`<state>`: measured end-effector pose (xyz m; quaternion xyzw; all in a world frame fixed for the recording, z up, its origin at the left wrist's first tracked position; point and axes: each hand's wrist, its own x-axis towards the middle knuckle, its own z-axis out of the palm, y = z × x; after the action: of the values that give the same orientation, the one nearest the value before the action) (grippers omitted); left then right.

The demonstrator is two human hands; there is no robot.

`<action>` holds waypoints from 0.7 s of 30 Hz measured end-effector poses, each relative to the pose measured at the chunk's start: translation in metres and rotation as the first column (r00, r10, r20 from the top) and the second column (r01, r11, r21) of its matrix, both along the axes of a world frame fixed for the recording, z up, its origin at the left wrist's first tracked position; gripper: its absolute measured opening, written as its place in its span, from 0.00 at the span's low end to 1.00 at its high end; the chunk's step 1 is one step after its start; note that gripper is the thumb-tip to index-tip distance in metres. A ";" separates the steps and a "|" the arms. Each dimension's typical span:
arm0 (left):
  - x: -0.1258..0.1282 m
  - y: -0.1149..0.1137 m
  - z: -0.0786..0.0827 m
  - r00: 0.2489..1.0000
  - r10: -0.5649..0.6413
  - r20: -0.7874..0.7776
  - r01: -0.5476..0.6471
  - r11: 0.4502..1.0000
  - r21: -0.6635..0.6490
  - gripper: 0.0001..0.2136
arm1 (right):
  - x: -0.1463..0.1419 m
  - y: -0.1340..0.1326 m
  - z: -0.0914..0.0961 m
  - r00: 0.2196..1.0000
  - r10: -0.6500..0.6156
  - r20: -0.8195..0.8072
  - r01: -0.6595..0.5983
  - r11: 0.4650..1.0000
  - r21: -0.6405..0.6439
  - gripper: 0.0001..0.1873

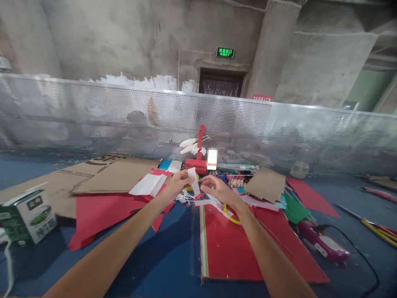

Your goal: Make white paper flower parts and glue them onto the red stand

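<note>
Both my arms reach forward over a blue table. My left hand [179,181] is closed, pinching a small white paper strip [194,182] that hangs from its fingers. My right hand [216,188] sits just to the right of the strip, fingers curled toward it; whether it also grips the strip I cannot make out. Small white paper scraps [185,198] lie under the hands. A pack of red paper in clear wrap [226,244] lies below my right wrist, with a yellow loop [231,217] on it.
Red sheets [99,215] and brown cardboard [108,178] lie at the left, a green-and-white carton [29,215] at the far left. A purple glue gun [322,242] with a black cord lies at the right. A red stand [198,159] and a perforated metal screen [279,128] are behind.
</note>
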<state>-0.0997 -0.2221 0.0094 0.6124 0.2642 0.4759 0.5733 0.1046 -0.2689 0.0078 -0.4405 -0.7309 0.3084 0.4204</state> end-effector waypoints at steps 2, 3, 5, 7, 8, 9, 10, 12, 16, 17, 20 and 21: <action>0.003 -0.003 0.000 1.000 0.008 -0.003 -0.008 1.000 0.011 0.15 | -0.011 0.000 -0.002 0.991 0.039 -0.131 -0.040 0.999 -0.011 0.22; 0.004 -0.005 0.000 1.000 0.007 -0.002 -0.007 1.000 0.013 0.15 | -0.016 0.000 -0.004 0.985 0.034 -0.171 -0.037 0.999 -0.014 0.21; 0.006 -0.007 0.001 1.000 -0.011 0.001 0.011 1.000 0.020 0.16 | -0.023 0.000 -0.008 0.976 -0.004 -0.220 0.000 1.000 -0.016 0.16; 0.007 -0.009 0.002 1.000 -0.023 0.004 0.023 0.999 0.031 0.18 | -0.025 0.000 -0.009 0.967 -0.043 -0.250 0.040 0.999 -0.018 0.12; 0.007 -0.008 0.003 1.000 -0.016 0.000 0.016 0.999 0.042 0.18 | -0.025 0.001 -0.009 0.963 -0.059 -0.262 0.055 0.998 -0.021 0.11; 0.007 -0.007 0.002 1.000 0.005 -0.013 -0.004 0.998 0.057 0.19 | -0.024 0.001 -0.009 0.960 -0.073 -0.271 0.069 0.997 -0.024 0.10; 0.006 -0.006 0.002 0.999 0.038 -0.034 -0.035 0.996 0.078 0.18 | -0.023 0.002 -0.008 0.957 -0.087 -0.278 0.083 0.996 -0.026 0.11; 0.004 -0.001 0.000 0.988 0.117 -0.100 -0.103 0.986 0.135 0.18 | -0.019 0.004 -0.006 0.951 -0.122 -0.283 0.121 0.992 -0.023 0.11; -0.003 0.007 -0.002 0.945 0.236 -0.224 -0.170 0.945 0.281 0.17 | -0.011 0.008 -0.006 0.952 -0.153 -0.266 0.157 0.988 -0.006 0.11; -0.005 0.007 -0.001 0.936 0.247 -0.253 -0.161 0.935 0.316 0.16 | -0.010 0.008 -0.006 0.956 -0.149 -0.252 0.152 0.988 -0.004 0.11; -0.007 0.002 0.003 0.909 0.244 -0.337 -0.082 0.899 0.430 0.15 | -0.008 0.005 -0.005 0.977 -0.109 -0.184 0.112 0.994 0.002 0.11; -0.007 0.001 0.003 0.905 0.228 -0.360 -0.041 0.887 0.460 0.16 | -0.008 0.004 -0.005 0.983 -0.089 -0.159 0.091 0.996 0.008 0.11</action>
<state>-0.1063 -0.2215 0.0129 0.7910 0.3044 0.4257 0.3169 0.0963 -0.2650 0.0032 -0.4439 -0.6770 0.3173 0.4939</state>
